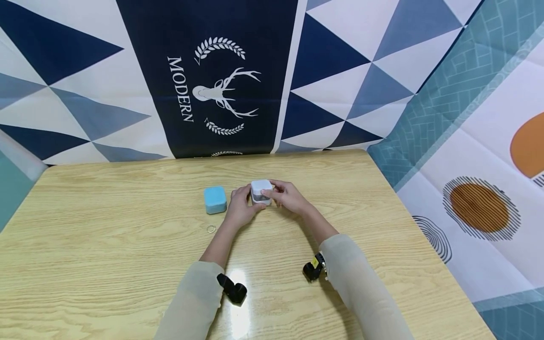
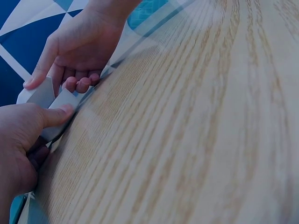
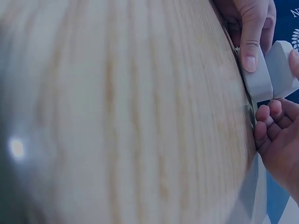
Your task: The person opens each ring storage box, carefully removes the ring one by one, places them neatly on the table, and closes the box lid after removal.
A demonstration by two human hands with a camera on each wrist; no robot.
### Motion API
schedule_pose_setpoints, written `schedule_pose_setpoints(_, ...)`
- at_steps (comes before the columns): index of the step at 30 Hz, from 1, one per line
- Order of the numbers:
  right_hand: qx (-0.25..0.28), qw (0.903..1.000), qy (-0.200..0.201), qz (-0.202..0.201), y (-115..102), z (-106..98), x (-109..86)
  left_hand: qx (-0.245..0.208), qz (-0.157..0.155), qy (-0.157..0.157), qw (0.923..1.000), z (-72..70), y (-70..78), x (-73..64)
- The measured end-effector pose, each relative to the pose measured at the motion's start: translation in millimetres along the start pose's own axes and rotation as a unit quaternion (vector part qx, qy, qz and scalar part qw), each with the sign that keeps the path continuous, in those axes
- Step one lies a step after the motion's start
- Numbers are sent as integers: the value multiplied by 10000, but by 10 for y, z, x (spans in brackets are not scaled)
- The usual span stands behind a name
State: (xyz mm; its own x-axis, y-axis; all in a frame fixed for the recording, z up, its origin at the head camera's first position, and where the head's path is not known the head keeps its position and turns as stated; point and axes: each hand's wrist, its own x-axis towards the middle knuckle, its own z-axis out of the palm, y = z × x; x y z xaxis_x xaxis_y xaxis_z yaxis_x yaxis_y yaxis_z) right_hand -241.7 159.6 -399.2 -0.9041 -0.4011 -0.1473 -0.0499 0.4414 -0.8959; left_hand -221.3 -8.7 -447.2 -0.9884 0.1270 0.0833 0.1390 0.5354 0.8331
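A small white box point(image 1: 261, 185) with rounded corners stands near the table's far side, between both hands. Its lid point(image 3: 282, 65) is tilted away from the base point(image 3: 259, 85), and a wedge-shaped gap shows between them. My left hand point(image 1: 239, 210) grips the base, the thumb pressed on its near wall. The right hand point(image 1: 291, 197) pinches the lid, thumb on the near side; its other fingers curl loosely beside the box in the right wrist view. What lies inside the box is hidden.
A light blue box point(image 1: 215, 199) of similar shape sits just left of the left hand. Nearer, a small thin ring point(image 1: 211, 232) lies on the wooden table point(image 1: 106, 264). Patterned cloth point(image 1: 221, 23) hangs behind the far edge and along the right.
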Motion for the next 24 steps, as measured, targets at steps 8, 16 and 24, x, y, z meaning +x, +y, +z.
schedule_pose_setpoints(8, -26, 10000, 50, 22, -55, 4, -31, 38, 50, 23, 10000, -3, -2, -4)
schedule_pose_setpoints(16, -61, 10000, 35, -29, -74, -2, -47, 14, 47, 61, 10000, -8, 21, -12)
schedule_pose_setpoints(24, -48, 10000, 28, 35, -56, 4, -37, 23, -32, 27, 10000, 2, 13, -12)
